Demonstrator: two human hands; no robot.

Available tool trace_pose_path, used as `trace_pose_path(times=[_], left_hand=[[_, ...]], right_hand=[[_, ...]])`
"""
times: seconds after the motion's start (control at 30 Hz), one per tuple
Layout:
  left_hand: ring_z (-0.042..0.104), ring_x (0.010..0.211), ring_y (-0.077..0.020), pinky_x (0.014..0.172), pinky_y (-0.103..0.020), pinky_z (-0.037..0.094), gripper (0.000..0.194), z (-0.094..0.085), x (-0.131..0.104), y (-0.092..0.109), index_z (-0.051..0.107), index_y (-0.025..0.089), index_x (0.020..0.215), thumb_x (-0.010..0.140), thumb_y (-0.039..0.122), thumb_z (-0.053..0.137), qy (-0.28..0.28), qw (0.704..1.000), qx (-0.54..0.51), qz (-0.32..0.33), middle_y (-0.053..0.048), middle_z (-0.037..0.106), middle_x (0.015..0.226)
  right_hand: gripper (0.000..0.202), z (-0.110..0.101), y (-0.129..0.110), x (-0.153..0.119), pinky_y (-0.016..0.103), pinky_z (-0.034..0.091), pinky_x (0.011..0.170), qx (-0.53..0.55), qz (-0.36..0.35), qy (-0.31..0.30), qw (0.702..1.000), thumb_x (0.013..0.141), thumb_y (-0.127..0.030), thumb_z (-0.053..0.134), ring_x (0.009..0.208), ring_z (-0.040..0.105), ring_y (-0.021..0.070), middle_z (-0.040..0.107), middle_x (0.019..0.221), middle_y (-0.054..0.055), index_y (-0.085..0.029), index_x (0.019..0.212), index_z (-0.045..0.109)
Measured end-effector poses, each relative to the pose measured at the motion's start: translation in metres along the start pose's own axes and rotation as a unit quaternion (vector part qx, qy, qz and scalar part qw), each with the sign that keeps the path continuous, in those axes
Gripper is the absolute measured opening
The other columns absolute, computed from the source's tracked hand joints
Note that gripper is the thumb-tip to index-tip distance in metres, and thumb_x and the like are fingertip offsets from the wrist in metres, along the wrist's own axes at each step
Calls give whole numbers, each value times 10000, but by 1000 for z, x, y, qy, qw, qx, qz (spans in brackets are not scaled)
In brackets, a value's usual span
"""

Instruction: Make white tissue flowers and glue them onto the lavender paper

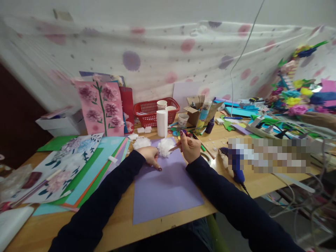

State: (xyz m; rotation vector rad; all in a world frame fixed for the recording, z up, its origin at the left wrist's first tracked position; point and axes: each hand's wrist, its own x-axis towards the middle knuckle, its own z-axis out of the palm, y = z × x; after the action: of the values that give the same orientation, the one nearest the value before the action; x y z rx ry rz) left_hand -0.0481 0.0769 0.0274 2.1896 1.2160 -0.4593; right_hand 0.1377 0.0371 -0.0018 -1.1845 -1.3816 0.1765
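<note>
A sheet of purple paper (166, 196) lies before me on the wooden table. Two fluffy white paper flowers rest around its far edge: one white flower (166, 147) between my hands, another white flower (141, 142) behind my left hand. My left hand (148, 155) is low over the paper, thumb stretched out, beside the nearer flower; its other fingers are partly hidden. My right hand (190, 147) is closed around a thin pointed tool (174, 148), its tip at that flower's right side. The tool's exact kind is unclear.
A white paper roll (162, 123) stands before a red basket (147, 115). A blue glue gun (237, 166) lies right, near a power strip (267, 126) and cables. Coloured sheets and a flower picture (76, 157) cover the left. Another person's hand (321, 119) shows far right.
</note>
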Motion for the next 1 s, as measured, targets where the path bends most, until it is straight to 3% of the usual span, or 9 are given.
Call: trace_pose_path(times=[0.2, 0.43, 0.67, 0.87, 1.0], left_hand=[[503, 484, -121, 514, -241, 369, 440, 1, 2, -3, 553, 176, 547, 568, 573, 743, -5, 1000, 8, 7, 12, 564, 517], [494, 496, -122, 510, -239, 346, 429, 3, 5, -6, 555, 178, 551, 564, 563, 742, 9, 1000, 19, 17, 9, 576, 524], [499, 492, -118, 508, -229, 347, 431, 2, 4, -6, 566, 174, 558, 559, 570, 738, 7, 1000, 14, 12, 15, 567, 508], [498, 481, -124, 512, -240, 359, 404, 1, 0, -2, 563, 175, 556, 577, 539, 737, 8, 1000, 9, 6, 12, 567, 509], [496, 494, -131, 521, -247, 367, 385, 2, -1, 0, 559, 176, 548, 583, 513, 742, 12, 1000, 7, 13, 6, 579, 515]], right_hand=[[602, 0, -3, 0, 199, 376, 415, -34, -43, -43, 998, 925, -547, 377, 375, 536, 98, 500, 355, -14, -197, 506, 629], [607, -6, -1, 4, 215, 380, 422, 10, -16, 55, 998, 937, -514, 384, 351, 501, 96, 481, 350, -17, -186, 479, 608], [612, -2, -2, 3, 190, 374, 415, -6, -30, 9, 999, 931, -523, 384, 361, 518, 86, 524, 366, -10, -180, 477, 609], [605, -1, -3, -1, 169, 351, 390, 8, -25, -36, 999, 930, -506, 401, 333, 503, 71, 476, 324, -29, -180, 469, 616], [600, -3, -4, 0, 170, 347, 381, 8, -20, -31, 999, 921, -512, 418, 330, 499, 73, 479, 326, -27, -177, 465, 617]])
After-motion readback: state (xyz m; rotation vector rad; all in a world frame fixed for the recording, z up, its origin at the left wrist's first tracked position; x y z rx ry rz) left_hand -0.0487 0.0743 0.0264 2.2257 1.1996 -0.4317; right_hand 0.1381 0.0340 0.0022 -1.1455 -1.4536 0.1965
